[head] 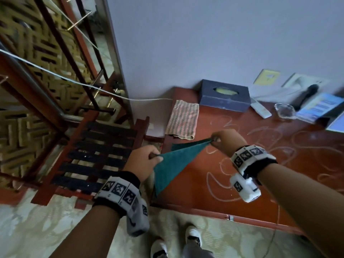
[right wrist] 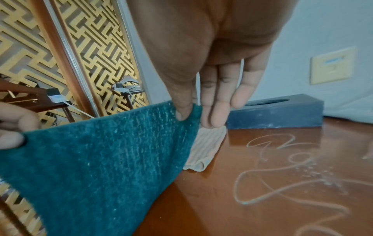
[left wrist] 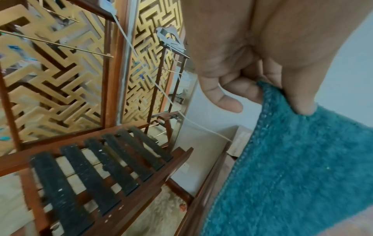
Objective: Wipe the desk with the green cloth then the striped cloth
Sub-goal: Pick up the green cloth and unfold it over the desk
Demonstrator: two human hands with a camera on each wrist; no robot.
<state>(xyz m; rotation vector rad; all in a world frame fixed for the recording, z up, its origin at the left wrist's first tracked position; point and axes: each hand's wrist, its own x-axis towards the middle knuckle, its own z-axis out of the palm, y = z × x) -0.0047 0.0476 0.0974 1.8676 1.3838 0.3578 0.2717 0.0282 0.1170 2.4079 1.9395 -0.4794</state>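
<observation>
Green cloth stretched centre frame, corners pinched by left hand and right hand, likely spreading before wiping chalk-marked desk.

A teal-green cloth hangs stretched by two corners above the left end of a reddish wooden desk (its top scrawled with chalky white loops), while a folded striped cloth lies flat near the desk's back left corner.
</observation>
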